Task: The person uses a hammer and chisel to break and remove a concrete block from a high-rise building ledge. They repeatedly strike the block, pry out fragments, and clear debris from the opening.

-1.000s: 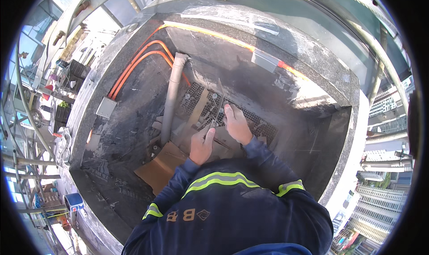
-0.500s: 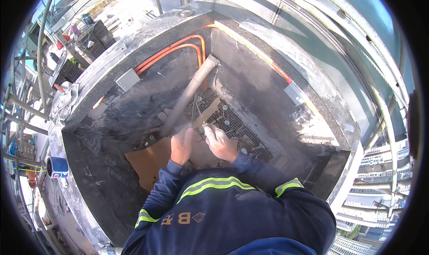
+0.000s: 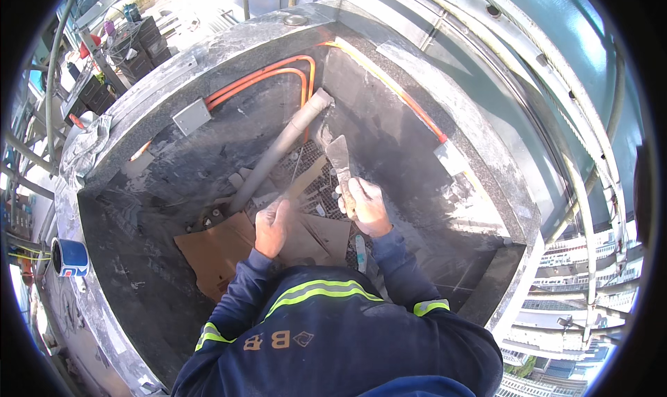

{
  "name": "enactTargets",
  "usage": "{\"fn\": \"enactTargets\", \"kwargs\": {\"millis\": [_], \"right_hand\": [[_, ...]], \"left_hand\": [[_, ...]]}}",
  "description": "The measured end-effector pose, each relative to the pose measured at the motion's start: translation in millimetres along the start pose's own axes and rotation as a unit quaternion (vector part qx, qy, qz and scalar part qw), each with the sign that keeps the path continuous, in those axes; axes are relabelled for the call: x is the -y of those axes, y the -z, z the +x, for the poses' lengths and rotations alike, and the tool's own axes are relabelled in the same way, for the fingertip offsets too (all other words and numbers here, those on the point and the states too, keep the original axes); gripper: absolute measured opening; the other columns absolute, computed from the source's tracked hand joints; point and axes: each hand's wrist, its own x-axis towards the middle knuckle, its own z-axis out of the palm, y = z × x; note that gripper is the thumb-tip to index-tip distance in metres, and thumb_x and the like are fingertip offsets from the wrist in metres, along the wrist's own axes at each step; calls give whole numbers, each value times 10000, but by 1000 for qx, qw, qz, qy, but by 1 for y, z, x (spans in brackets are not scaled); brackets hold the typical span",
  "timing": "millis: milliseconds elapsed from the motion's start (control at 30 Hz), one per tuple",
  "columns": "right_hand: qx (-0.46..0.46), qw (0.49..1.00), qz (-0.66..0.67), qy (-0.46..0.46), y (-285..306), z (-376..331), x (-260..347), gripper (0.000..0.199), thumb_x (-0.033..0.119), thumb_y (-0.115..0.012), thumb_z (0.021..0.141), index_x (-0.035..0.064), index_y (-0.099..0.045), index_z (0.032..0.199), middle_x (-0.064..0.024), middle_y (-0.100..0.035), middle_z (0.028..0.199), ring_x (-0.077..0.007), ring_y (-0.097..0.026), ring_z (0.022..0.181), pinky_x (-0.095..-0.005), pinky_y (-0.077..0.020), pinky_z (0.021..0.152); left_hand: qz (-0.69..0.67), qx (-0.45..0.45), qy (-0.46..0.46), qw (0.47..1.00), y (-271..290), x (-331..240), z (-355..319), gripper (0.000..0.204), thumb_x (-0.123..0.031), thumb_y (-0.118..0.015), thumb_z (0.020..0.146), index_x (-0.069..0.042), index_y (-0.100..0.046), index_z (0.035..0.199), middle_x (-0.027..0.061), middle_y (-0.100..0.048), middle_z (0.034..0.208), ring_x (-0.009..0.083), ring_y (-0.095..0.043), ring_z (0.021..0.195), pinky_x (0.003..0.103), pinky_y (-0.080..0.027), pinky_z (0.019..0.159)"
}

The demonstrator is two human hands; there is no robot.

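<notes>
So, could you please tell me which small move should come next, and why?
Perhaps bring the flat, grey metal scraper in the right hand closer to the thin, pale tool in the left hand, since both are held, tips free and apart.

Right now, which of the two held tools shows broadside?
The putty knife in the right grip; its flaring blade faces the camera. The tool in the left grip shows only a thin line.

Two hands, two junction boxes
</notes>
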Motion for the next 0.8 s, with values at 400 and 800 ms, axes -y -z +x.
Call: {"fn": "enactTargets", "kwargs": {"millis": [400, 800], "right_hand": [[-46, 978, 199, -51, -7, -5, -4, 452, 439, -390, 1072, 46, -564, 929, -12, -493, 653, -117, -445, 438, -254, -377, 422], [-73, 982, 169, -41, -27, -11, -44, 420, 447, -384, 1074, 91, -547, 923, 3, -511, 685, -91, -439, 448, -249, -327, 376]], "left_hand": [[7, 128, -13, 992, -14, -14, -8, 430, -290, -520, 1044, -15, -596, 722, -20, -480, 547, 52, -421, 487, 239, -320, 473], [75, 116, -7, 990, -33, -8, -17, 432, -241, -524, 1045, -32, -545, 667, -24, -478, 530, 51, -396, 454, 240, -311, 447]]}}
